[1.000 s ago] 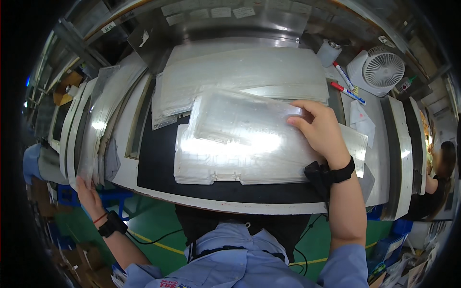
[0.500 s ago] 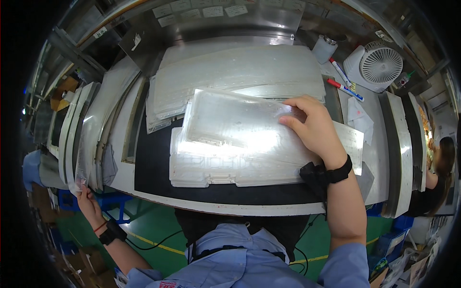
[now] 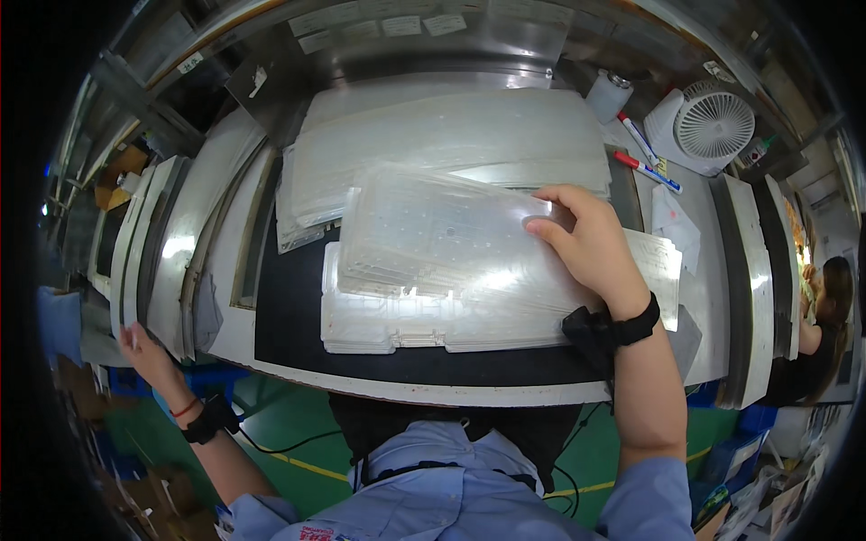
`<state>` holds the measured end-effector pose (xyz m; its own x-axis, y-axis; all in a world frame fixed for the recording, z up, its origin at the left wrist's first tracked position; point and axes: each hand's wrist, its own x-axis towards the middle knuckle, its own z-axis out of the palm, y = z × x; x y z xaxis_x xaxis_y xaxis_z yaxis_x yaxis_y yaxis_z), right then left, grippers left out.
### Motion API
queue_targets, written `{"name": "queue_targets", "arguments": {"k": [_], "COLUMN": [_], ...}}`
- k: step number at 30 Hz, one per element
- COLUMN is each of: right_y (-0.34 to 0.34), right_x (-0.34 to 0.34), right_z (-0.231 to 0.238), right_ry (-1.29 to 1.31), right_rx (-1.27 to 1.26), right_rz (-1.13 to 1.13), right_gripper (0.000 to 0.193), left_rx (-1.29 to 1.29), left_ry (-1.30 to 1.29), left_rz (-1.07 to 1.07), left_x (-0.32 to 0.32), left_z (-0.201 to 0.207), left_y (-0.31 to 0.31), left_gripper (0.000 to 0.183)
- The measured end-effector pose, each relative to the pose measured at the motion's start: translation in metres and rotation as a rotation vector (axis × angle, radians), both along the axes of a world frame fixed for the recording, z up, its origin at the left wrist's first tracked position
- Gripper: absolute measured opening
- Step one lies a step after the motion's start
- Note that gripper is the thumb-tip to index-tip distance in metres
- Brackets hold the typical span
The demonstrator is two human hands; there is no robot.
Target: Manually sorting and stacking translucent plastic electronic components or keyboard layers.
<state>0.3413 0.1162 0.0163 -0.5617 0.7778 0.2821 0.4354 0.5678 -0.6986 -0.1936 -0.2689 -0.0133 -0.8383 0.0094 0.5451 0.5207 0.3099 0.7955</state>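
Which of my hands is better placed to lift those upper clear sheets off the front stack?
Your right hand, I'd say: it holds the upper clear sheets near their far right corner. Your left hand is off to the far left, away from the front stack.

Clear-grey sheets (image 3: 424,221) w/ wht glare & faint dots; mat (image 3: 289,311) blk; bench edge (image 3: 433,387) wht. Person's shirt (image 3: 424,491) lt blue, R wrist strap (image 3: 642,323) blk, L wrist cord (image 3: 186,408) red. Fan (image 3: 705,129) wht; nearer marker (image 3: 648,171) red/wht/blue. Floor (image 3: 280,406) green w/ yel stripe (image 3: 311,464).
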Motion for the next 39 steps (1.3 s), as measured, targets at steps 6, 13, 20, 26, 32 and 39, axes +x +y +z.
{"name": "queue_targets", "arguments": {"k": [6,13,20,26,32,39], "right_y": [0.002,-0.004,0.002,-0.003,-0.008,-0.011], "right_x": [-0.001,0.002,0.005,0.006,0.008,0.004], "right_z": [0.001,0.008,0.001,0.005,0.010,0.013], "right_ry": [0.045,0.113,0.154,0.236,0.277,0.246], "right_rx": [0.000,-0.056,-0.002,-0.145,-0.100,-0.004], "right_rz": [0.036,0.018,-0.015,-0.039,-0.041,-0.003], "right_gripper": [0.025,0.021,0.022,0.025,0.025,0.025], "left_rx": [-0.043,-0.180,-0.265,-0.413,0.006,0.199], "left_ry": [-0.241,-0.745,-0.915,-0.657,-0.390,-0.257], "left_rz": [-0.656,-1.419,-1.379,-1.270,-0.953,-0.469], "left_x": [0.117,0.188,0.203,0.185,0.127,-0.016], "left_z": [0.029,0.036,0.023,0.011,0.031,0.006], "left_y": [0.101,0.208,0.234,0.231,0.190,0.008], "left_gripper": [0.048,0.055,0.040,0.021,0.019,0.019]}}
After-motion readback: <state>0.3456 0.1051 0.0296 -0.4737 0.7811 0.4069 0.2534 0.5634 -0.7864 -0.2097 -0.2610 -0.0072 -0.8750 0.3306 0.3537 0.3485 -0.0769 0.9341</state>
